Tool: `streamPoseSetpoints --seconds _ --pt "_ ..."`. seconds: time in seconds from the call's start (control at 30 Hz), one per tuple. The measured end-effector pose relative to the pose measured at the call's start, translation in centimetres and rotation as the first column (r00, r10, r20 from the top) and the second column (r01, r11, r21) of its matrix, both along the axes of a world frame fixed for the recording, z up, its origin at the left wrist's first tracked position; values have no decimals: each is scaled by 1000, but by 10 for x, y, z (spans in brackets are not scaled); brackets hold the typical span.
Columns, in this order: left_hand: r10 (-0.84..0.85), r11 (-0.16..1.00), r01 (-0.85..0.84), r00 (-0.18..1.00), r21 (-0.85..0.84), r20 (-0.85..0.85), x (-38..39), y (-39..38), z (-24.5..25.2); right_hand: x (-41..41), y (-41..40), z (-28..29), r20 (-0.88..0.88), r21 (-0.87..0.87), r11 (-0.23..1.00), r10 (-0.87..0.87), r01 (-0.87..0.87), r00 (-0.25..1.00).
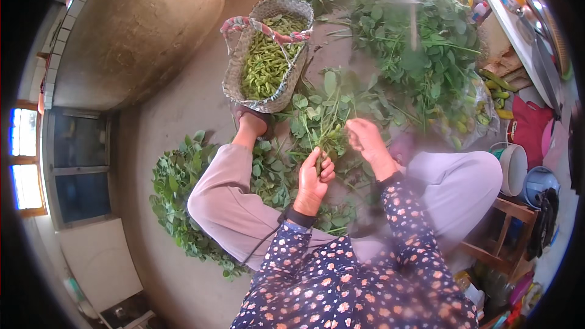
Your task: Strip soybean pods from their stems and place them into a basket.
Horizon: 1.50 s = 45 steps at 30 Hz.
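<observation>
My left hand (315,176) grips the stem end of a leafy bean plant (331,132), whose leaves and a few green pods spread away from me. Just right of that plant is my right hand (365,139), its fingers curled together; whether a pod is between them cannot be made out. Beyond my left foot stands a woven basket (296,87) with a cloth-wrapped handle (263,25). Many green bean pods (267,64) fill much of it.
A large heap of leafy plants (411,32) lies ahead on the right. More stripped-looking greenery (183,196) is beside my left leg. At right are a clear plastic bag (480,109), a white bucket (513,169), a blue pot (539,185) and a wooden chair (500,233).
</observation>
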<state>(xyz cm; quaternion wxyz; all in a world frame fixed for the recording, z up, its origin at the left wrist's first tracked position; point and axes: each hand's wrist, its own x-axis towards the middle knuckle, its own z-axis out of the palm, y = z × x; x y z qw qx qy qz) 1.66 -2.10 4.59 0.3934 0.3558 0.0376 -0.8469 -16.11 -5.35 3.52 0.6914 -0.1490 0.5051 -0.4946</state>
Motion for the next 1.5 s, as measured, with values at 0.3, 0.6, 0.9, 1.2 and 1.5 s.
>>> streamPoseSetpoints --seconds 0.3,0.6,0.9,1.2,1.5 --pt "-49 999 48 999 -14 -14 -3 3 1 19 6 -8 29 92 986 139 -141 990" --pt "-103 991 106 994 84 -44 -10 8 1 25 4 -27 -194 49 999 -10 19 981" --pt "-24 1000 22 990 -17 -138 2 4 21 -28 -1 -22 124 156 894 -439 419 890" --pt "109 994 -113 963 0 -246 7 -2 8 0 1 2 118 -40 999 30 -25 993" --pt "41 999 -46 977 -19 -211 -2 3 8 28 5 -12 -73 -115 964 234 -241 970"
